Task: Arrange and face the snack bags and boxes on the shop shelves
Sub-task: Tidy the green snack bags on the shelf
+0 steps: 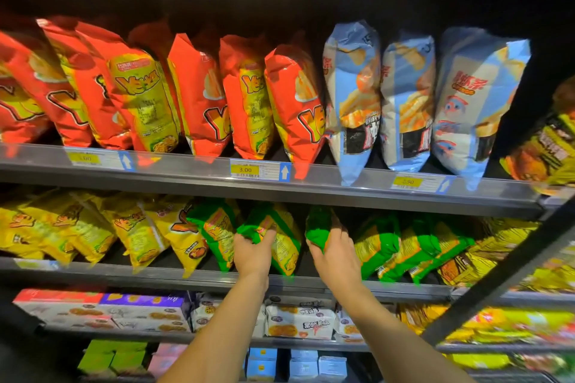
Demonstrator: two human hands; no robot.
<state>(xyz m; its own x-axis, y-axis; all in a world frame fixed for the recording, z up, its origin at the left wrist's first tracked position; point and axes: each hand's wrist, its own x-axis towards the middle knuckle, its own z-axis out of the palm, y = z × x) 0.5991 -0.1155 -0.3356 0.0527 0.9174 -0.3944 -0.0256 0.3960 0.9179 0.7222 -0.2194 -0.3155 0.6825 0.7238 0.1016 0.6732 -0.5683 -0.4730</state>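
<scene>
On the second shelf (155, 275) stand green and yellow snack bags. My left hand (252, 253) grips the lower edge of one green bag (281, 236) in the middle of the row. My right hand (336, 258) holds another green bag (319, 227) just to the right, fingers curled round its bottom. More green bags (404, 249) lean to the right of my hands. A green bag (216, 233) and yellow bags (130, 227) lean to the left.
The top shelf (342, 190) carries red bags (193, 96) and light blue bags (354, 96), some overhanging the price rail. Below are biscuit boxes (298, 322) and small cartons (317, 367). A dark diagonal bar (504, 280) crosses at the right.
</scene>
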